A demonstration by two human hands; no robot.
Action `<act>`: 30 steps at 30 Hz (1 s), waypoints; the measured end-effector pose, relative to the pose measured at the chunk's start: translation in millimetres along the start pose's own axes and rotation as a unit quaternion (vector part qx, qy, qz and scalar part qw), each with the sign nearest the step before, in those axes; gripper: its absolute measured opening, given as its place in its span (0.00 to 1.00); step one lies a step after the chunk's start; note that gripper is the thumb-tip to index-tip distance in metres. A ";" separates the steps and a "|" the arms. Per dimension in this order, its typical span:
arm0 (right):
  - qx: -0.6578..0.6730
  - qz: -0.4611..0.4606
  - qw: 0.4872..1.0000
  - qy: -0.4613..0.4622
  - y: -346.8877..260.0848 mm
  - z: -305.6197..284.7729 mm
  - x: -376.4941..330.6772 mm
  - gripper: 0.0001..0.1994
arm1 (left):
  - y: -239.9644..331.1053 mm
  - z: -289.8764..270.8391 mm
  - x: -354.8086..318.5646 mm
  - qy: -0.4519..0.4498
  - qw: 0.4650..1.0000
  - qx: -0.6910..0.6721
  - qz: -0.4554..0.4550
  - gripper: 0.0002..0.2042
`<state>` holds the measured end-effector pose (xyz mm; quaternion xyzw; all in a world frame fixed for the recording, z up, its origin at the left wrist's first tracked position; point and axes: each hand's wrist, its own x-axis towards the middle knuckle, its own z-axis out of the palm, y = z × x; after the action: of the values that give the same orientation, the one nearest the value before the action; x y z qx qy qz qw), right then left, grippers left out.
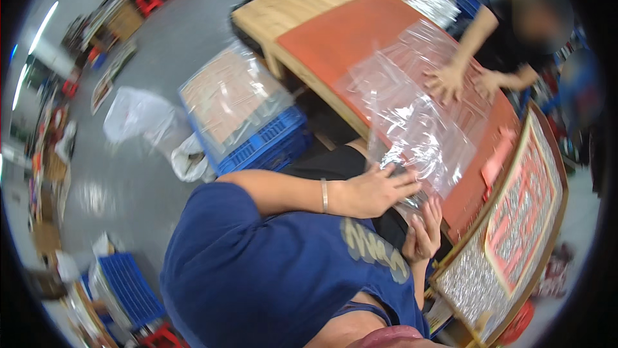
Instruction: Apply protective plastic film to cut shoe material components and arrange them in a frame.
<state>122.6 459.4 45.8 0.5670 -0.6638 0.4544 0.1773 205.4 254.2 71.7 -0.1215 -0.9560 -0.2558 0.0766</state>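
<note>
Crinkled clear plastic film (412, 135) lies in overlapping pieces on an orange-red mat (341, 29), which covers much of a wooden table. My left hand (376, 191), with a band at its wrist, reaches over the film's near end, fingers spread and touching it. My right hand (425, 232) is beside it at the table's near edge, fingers stretched out and palm partly turned up. Whether my right fingertips touch the film I cannot tell. Across the table, another person's two hands (445, 83) press flat on the film's far part.
To the right stands a tilted board (470, 277) with silvery wrap and a pink-red patterned panel. Left of the table, blue crates (264, 145) carry a stack of film-covered sheets (232, 94). White plastic bags (138, 116) lie on the grey floor. Red stools (149, 1) stand farther back.
</note>
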 end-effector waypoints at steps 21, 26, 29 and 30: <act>-0.249 0.218 0.927 -0.179 267.0 -19.0 42.2 0.24 | -8.1 -18.8 -8.9 -0.076 0.997 -0.001 -0.022 0.25; -0.284 0.206 0.917 -0.188 254.3 0.4 19.4 0.19 | -22.3 -16.9 -20.5 -0.097 0.994 -0.011 -0.047 0.25; -0.267 0.189 0.933 -0.153 240.0 11.6 -0.7 0.20 | -31.7 -17.4 -34.3 -0.090 0.995 -0.001 -0.047 0.25; -0.267 0.190 0.934 -0.140 235.2 14.4 -5.0 0.20 | -34.8 -19.5 -40.1 -0.085 0.995 -0.009 -0.048 0.24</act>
<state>-86.9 437.6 -60.1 0.4201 -0.8741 0.2011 0.1378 236.0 207.4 63.8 -0.0977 -0.9613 -0.2568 -0.0184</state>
